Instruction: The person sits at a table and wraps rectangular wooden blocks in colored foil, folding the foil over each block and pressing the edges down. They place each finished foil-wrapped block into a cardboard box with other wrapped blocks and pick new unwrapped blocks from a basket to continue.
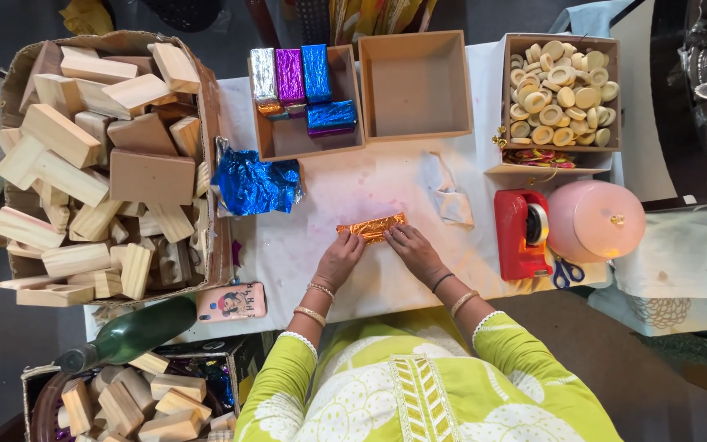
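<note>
Orange foil-wrapped packet (371,227) lies mid-table; silver (263,75), purple (290,75) and blue (317,72) wrapped blocks fill a wooden tray (308,141).
</note>
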